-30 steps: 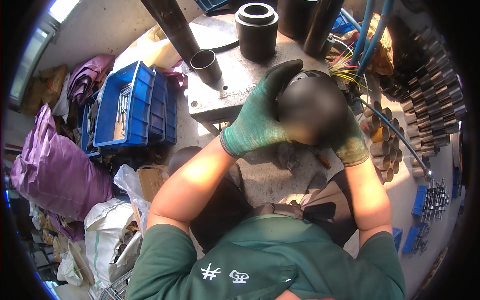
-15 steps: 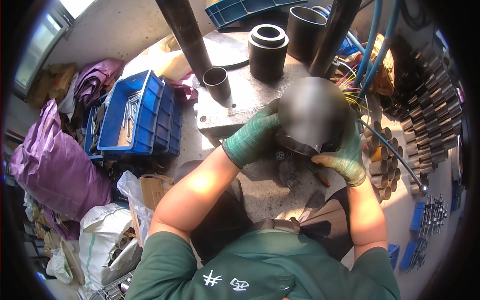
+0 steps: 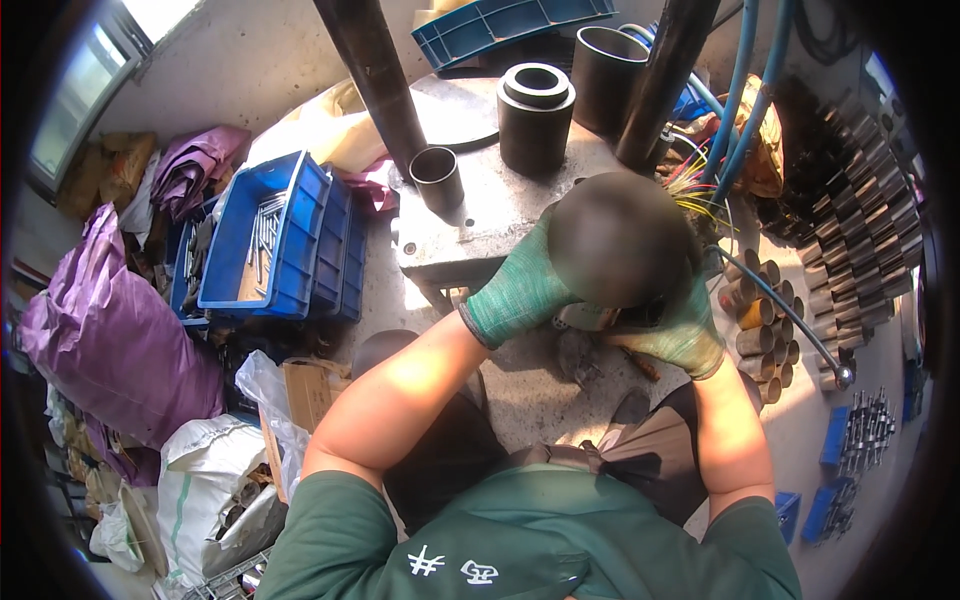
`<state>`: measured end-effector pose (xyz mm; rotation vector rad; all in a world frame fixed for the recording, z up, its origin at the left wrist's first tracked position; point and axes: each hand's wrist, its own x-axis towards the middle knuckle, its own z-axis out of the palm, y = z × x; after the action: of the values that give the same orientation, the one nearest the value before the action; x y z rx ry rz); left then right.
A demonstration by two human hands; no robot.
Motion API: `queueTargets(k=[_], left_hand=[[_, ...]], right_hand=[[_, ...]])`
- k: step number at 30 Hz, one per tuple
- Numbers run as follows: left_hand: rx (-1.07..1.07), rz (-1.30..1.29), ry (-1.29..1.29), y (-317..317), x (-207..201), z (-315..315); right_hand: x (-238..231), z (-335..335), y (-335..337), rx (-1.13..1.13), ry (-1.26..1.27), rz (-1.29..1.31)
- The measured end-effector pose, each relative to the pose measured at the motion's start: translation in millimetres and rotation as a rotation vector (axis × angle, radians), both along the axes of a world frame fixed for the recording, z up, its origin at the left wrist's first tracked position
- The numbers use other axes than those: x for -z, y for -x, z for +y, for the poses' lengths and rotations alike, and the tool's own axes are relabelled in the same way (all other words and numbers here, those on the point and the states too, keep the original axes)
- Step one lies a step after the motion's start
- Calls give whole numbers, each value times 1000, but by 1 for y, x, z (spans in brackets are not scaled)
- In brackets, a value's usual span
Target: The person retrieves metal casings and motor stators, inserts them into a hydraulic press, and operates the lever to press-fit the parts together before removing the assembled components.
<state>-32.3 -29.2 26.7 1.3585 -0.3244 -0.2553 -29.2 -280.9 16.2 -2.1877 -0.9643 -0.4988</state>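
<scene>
Between my two gloved hands is a dark, rounded metal-looking part; its surface is blurred, so I cannot tell its kind. My left hand, in a green glove, grips its left side. On its right side and lower edge is my right hand, also gloved, with the thumb pointing left beneath it. The part is held in front of the metal machine table. On that table stand a short thin-walled tube and a thick black stepped cylinder. A wider dark tube stands behind them.
Two dark posts rise from the table. Blue bins with metal pins stand left, near a purple sack. Blue hoses, coloured wires and a ball-ended lever are on the right, beside stacked tubes.
My hands and the dark part have tilted and shifted slightly; its upper face looks darker now. The view has moved a little, so the table sits slightly lower. Both hands keep their hold.
</scene>
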Motion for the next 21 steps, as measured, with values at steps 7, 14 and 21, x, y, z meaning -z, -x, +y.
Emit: queueTargets(k=[7, 14, 21], left_hand=[[-98, -381, -170, 11, 5, -8], [-190, -504, -254, 12, 12, -28], [-303, -898, -587, -2, 28, -51]], right_hand=[[-4, -10, 12, -67, -615, 545], [-17, -23, 18, -118, -478, 598], [-9, -38, 23, -173, -740, 908]])
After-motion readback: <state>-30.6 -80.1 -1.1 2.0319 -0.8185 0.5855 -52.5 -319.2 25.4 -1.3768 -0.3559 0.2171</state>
